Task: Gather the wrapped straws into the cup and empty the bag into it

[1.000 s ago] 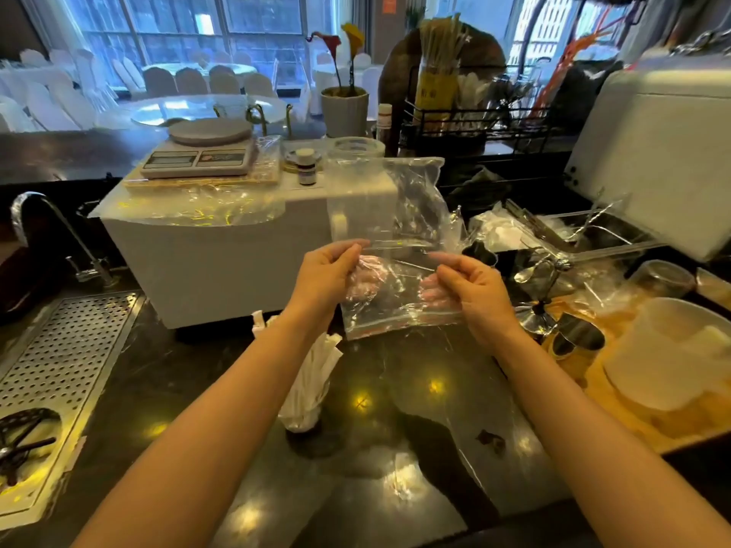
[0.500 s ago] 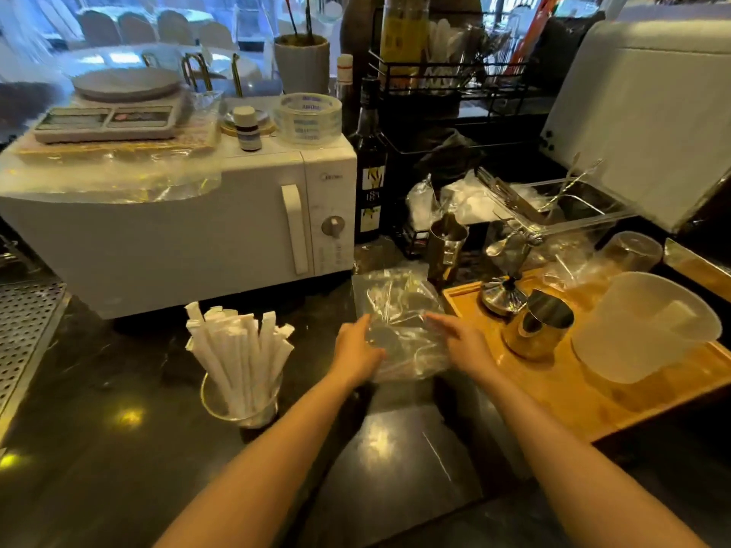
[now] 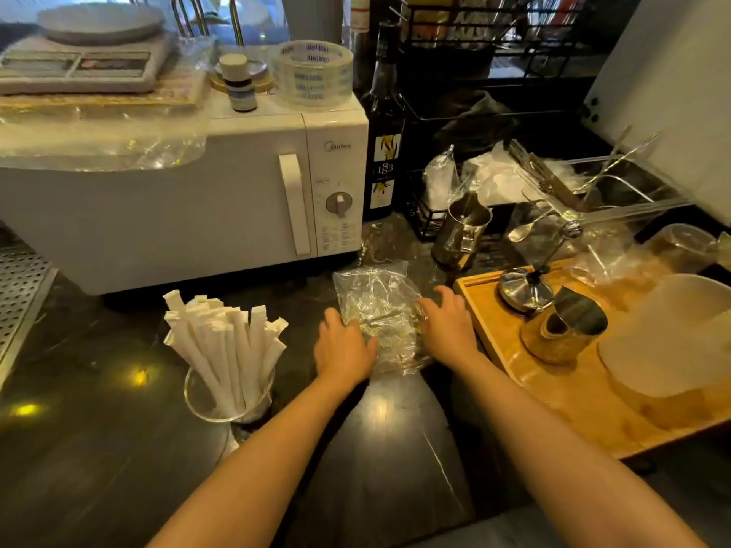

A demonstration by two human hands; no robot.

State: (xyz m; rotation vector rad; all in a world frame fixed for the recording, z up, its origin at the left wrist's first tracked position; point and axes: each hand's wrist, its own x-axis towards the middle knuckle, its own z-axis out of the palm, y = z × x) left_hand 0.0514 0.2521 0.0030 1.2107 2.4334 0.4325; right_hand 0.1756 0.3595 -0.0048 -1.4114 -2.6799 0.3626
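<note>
A clear glass cup (image 3: 227,405) stands on the dark counter, left of centre, packed with several white paper-wrapped straws (image 3: 225,342) fanning upward. To its right a crumpled clear plastic bag (image 3: 375,306) lies flat on the counter and looks empty. My left hand (image 3: 344,350) rests on the bag's near left edge, fingers spread. On the bag's right edge lies my right hand (image 3: 447,322), its fingers also apart. Both palms press down on the plastic; neither hand is closed around it.
A white microwave (image 3: 190,191) stands behind the cup with a scale, a small bottle and a tape roll on top. A wooden tray (image 3: 573,393) at right carries steel jugs and a frosted plastic pitcher. A dark bottle and wire rack stand behind. A perforated drain grate lies far left.
The bag, held up in the air a second ago, has come down onto the counter. Both hands now lie flat on it. The view has tilted down and drawn closer.
</note>
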